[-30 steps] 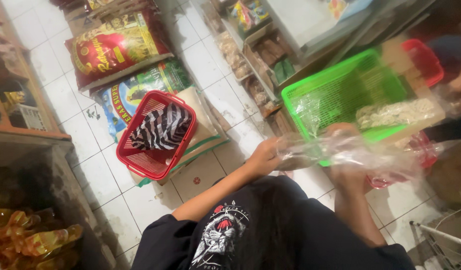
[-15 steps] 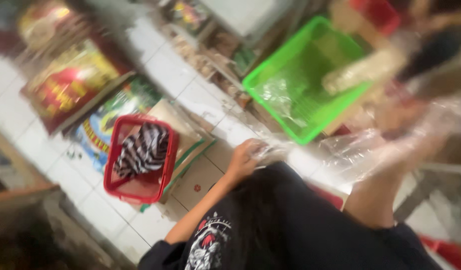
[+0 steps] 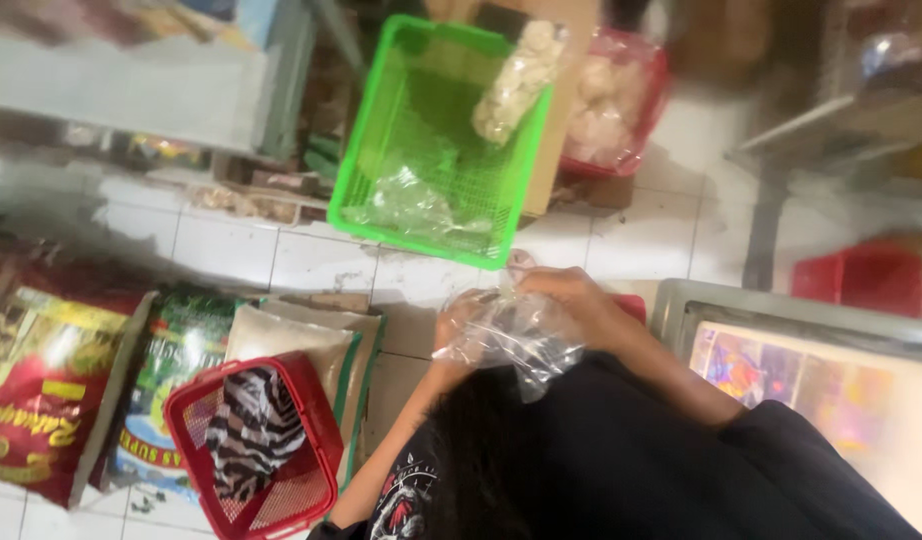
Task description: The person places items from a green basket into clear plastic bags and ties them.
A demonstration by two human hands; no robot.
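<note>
Head view showed both hands, left (image 3: 459, 330) and right (image 3: 571, 300), clutching a clear bag (image 3: 511, 335) just below the green basket (image 3: 381, 150), above the lap.

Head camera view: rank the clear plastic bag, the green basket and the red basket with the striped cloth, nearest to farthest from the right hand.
1. Clear plastic bag: held in the right hand, against the left.
2. Green basket: just above, on the tiled floor.
3. Red basket with striped cloth: far lower left, beside the sacks.
</note>
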